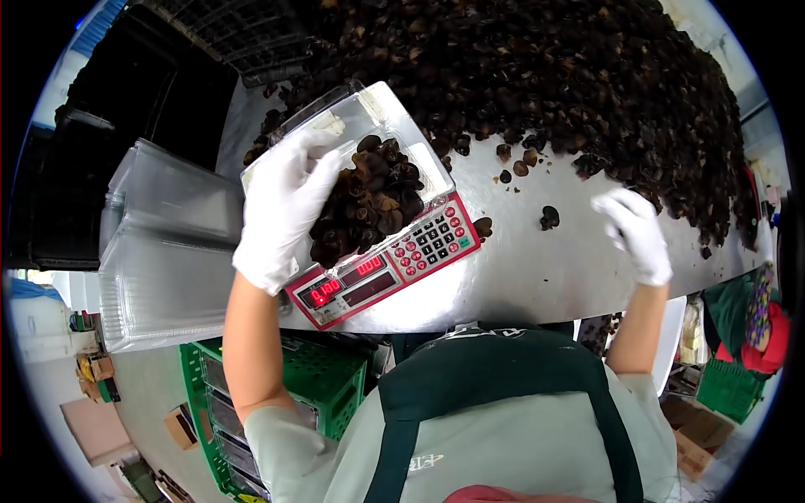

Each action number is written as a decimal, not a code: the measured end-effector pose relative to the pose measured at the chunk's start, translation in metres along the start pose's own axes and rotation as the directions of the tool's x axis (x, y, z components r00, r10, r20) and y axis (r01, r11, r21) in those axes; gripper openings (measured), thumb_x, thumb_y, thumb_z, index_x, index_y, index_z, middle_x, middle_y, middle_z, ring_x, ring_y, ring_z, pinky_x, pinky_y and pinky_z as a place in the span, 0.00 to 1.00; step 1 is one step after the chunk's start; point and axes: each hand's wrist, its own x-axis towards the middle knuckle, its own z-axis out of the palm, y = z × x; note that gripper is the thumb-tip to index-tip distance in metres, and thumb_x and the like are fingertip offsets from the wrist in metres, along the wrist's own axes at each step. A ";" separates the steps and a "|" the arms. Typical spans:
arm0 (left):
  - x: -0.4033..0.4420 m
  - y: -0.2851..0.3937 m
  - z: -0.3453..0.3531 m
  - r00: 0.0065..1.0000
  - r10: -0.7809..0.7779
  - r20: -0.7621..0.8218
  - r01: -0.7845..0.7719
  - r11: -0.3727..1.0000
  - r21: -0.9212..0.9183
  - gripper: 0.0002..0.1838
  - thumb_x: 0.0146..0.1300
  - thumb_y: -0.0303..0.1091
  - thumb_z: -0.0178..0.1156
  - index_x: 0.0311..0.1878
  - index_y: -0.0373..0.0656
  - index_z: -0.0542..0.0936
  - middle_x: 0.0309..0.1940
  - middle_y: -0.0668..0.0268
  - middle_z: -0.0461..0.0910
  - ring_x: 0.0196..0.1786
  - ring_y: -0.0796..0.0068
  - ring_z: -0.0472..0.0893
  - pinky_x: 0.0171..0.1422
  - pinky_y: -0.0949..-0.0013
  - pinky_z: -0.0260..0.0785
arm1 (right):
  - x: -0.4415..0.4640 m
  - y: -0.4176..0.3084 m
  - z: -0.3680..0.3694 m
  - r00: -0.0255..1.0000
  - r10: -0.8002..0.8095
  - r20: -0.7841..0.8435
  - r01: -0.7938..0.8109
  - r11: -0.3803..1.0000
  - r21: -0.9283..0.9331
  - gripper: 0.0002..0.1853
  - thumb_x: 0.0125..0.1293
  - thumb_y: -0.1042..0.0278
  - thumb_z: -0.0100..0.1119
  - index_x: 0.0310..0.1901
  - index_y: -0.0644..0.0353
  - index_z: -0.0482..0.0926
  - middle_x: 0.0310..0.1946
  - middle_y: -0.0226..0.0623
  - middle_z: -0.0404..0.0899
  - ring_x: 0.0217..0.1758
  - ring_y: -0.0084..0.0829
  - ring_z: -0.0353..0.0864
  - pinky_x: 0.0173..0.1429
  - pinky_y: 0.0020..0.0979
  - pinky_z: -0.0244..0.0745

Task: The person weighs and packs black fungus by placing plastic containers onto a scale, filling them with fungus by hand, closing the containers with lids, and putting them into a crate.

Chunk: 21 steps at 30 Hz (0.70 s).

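A red and white digital scale (369,289) stands on the metal table, its red display lit. On its pan is a clear plastic box (335,126) with dark brown, ear-shaped fungus pieces (377,189) heaped in it. My left hand (289,201), in a white glove, lies at the left side of the box, thumb over the pieces and the other fingers curled; what it grips is partly hidden. My right hand (635,233), also gloved in white, hovers over the table's right part with bent fingers, apart from the scale. A single dark piece (549,218) lies to its left.
A large pile of the same dark pieces (537,75) covers the back of the metal table (503,277). Stacked clear plastic boxes (168,260) stand left of the scale. Black crates (235,33) are at the back left. A green crate (323,381) sits below the table edge.
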 end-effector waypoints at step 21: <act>-0.026 -0.035 -0.005 0.999 0.013 -0.037 -0.007 0.987 0.159 0.09 0.62 0.18 0.69 0.41 0.37 0.79 0.31 0.71 0.76 0.33 0.84 0.73 0.41 0.76 0.70 | 0.092 -0.120 0.219 0.466 -0.683 0.562 0.824 0.103 -0.558 0.06 0.62 0.67 0.64 0.39 0.57 0.87 0.35 0.48 0.87 0.36 0.49 0.88 0.40 0.44 0.84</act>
